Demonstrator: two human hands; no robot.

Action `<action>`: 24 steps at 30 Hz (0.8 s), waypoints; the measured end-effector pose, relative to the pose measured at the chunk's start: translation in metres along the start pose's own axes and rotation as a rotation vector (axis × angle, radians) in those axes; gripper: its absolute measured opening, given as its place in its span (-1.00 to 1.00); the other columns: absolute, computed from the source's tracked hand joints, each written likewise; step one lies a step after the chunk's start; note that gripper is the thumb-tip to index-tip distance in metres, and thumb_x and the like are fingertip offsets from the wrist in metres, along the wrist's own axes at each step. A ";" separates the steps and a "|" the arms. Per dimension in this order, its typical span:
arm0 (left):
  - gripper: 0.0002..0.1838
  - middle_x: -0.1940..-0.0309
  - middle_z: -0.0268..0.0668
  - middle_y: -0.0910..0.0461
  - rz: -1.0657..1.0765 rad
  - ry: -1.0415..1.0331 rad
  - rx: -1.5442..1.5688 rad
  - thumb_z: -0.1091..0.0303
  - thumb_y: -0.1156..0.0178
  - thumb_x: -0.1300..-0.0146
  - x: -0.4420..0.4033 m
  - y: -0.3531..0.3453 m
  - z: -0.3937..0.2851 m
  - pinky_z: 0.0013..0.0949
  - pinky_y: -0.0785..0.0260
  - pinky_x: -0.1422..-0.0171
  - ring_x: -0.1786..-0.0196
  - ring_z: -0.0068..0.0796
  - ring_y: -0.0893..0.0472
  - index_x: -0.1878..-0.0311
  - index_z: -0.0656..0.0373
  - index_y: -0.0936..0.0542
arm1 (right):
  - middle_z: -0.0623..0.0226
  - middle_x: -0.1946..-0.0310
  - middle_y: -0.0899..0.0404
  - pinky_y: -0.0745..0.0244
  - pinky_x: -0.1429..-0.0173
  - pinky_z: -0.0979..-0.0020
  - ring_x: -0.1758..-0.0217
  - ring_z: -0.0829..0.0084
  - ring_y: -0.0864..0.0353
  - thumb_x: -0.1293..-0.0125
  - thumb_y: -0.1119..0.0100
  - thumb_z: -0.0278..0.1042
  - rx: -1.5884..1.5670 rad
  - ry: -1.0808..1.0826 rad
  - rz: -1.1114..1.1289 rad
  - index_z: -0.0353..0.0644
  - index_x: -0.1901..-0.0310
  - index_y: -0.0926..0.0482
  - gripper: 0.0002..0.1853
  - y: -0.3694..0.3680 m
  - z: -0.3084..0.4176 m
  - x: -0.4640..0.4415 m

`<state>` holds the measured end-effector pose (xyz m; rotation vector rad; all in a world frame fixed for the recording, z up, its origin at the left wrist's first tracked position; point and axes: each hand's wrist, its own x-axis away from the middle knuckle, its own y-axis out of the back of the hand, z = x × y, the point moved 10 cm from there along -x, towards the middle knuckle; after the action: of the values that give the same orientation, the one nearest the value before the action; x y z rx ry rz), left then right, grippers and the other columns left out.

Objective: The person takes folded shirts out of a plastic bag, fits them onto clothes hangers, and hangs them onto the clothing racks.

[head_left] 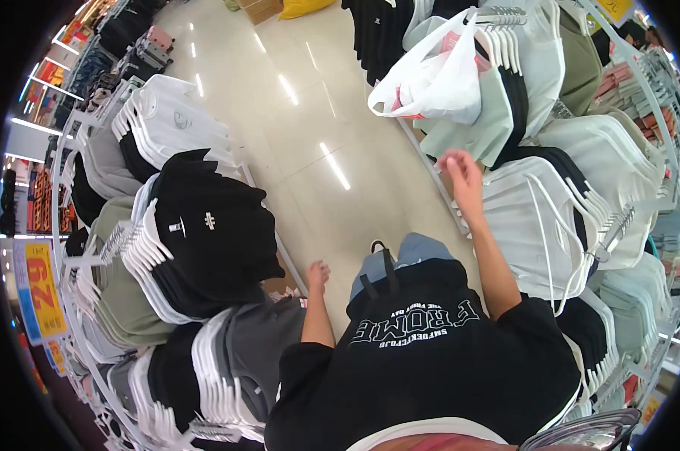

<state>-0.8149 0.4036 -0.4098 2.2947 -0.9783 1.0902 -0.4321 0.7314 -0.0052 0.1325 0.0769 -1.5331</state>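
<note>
My right hand (pixel 462 174) is raised in front of the right rack, beside the hem of a pale green shirt (pixel 484 120). Its fingers are loosely bent and apart, with nothing in them. Above it, a white plastic bag (pixel 434 79) with red print hangs by a handle from the rack's metal arm. My left hand (pixel 319 276) is low at my side, near the black T-shirts (pixel 220 233) on the left rack. Its fingers are loosely spread and hold nothing.
Clothes racks line both sides of the aisle (pixel 302 135). White garments (pixel 513 218) hang close by on the right, dark grey shirts (pixel 253 353) at lower left. A yellow price sign (pixel 45 289) stands at far left. A cardboard box (pixel 259 9) and yellow bag (pixel 306 7) lie ahead.
</note>
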 end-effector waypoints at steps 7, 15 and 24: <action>-0.71 0.32 -0.30 -0.59 0.085 -0.103 0.023 0.20 0.02 -0.43 -0.043 -0.069 -0.129 -0.56 -0.32 0.42 0.40 -0.56 -0.55 -0.01 0.18 -0.53 | 0.16 0.10 -0.65 -0.44 -0.15 0.38 0.03 0.39 -0.61 -0.40 0.15 -0.54 0.128 0.274 -0.208 -0.36 -0.01 -0.54 -0.73 -0.050 0.041 -0.147; -0.71 0.29 -0.26 -0.63 -0.016 0.155 -0.123 0.22 0.08 -0.39 -0.055 -0.026 -0.096 -0.44 -0.39 0.38 0.36 -0.46 -0.62 -0.04 0.10 -0.52 | 0.00 -0.04 -0.51 -0.26 -0.20 -0.10 -0.18 -0.09 -0.38 -0.07 -0.25 -0.07 1.594 0.275 0.006 -0.22 -0.04 -0.56 -0.47 -0.085 -0.054 -0.253; -0.74 0.16 -0.33 -0.64 -0.127 0.272 -0.193 0.24 0.06 -0.38 -0.081 0.012 -0.140 -0.27 -0.44 0.16 0.25 -0.42 -0.63 -0.01 0.01 -0.56 | 0.07 0.06 -0.65 -0.46 -0.04 0.21 0.02 0.05 -0.61 -0.11 -0.26 -0.10 1.184 0.401 0.035 -0.22 0.04 -0.63 -0.56 -0.060 -0.115 -0.258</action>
<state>-0.9294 0.5160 -0.3880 1.9643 -0.7826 1.1631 -0.4981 1.0002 -0.0871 1.3627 -0.5250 -1.3189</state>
